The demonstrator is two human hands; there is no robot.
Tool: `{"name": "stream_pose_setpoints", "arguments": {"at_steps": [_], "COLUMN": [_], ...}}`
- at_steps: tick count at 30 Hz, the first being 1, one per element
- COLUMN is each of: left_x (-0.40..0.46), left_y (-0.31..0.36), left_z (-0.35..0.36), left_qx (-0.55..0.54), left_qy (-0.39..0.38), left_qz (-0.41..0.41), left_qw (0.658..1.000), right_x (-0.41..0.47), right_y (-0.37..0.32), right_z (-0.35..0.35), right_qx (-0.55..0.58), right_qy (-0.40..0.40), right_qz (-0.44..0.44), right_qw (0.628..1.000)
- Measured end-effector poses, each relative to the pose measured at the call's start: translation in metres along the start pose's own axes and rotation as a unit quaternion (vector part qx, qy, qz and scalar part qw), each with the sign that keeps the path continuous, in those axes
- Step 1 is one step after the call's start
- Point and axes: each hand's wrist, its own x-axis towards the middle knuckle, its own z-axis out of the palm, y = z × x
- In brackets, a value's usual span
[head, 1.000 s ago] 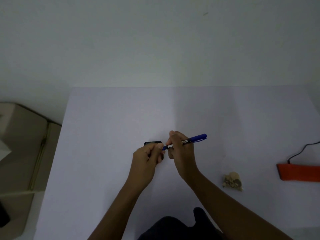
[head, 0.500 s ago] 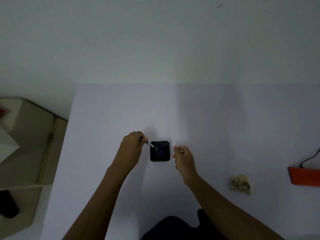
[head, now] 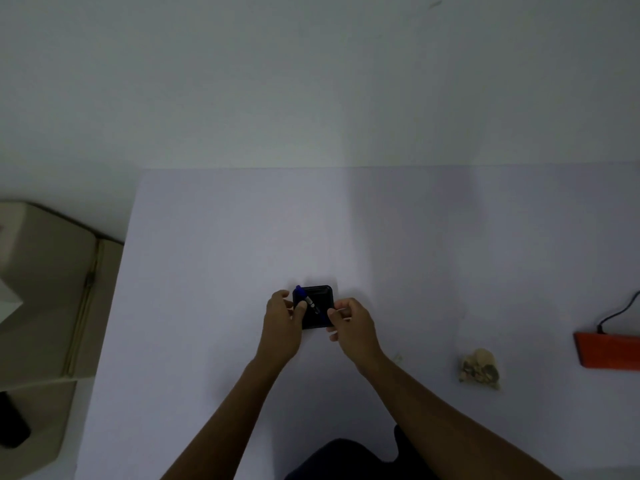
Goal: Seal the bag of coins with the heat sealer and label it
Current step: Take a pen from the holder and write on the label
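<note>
Holding the blue pen (head: 309,301) over the black tray (head: 320,306) at frame centre, your left hand (head: 282,323) grips it; your right hand (head: 349,325) pinches something small and white, probably the label. The coin bag (head: 479,369) waits lower right, beside the orange sealer (head: 609,349).

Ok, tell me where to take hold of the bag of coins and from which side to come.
Pinch the bunched, twisted top of the bag of coins, coming from above. It lies alone on the white table, with the coins lumped low inside, so the gathered plastic at its upper end looks like the easiest part to grip. The orange heat sealer lies to its right.
</note>
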Motion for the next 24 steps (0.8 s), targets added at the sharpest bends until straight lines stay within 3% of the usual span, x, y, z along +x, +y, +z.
{"name": "stream_pose_setpoints", "arguments": {"at_steps": [5,10,17,24], "left_x": [0.002,0.063,0.152,0.166], "left_y": [0.009,0.036,0.065,0.076], "left_z": [0.004,-0.016,-0.034,-0.03], "left_qx": [-0.03,0.029,0.048,0.05], "left_qy": [0.035,0.061,0.076,0.08], "left_qz": [0.049,0.082,0.062,0.026], "left_qw": [0.998,0.994,0.994,0.995], "right_x": [0.019,0.066,0.121,0.137], "right_y": [-0.016,-0.063,-0.131,-0.142], "right_z": [0.005,0.011,0.023,0.026], "right_qx": [-0.004,0.037,0.067,0.054], "right_qy": [0.017,0.019,0.028,0.036], "right_qz": [-0.019,-0.014,-0.008,0.0], "right_qw": [1.0,0.999,0.997,0.998]}}
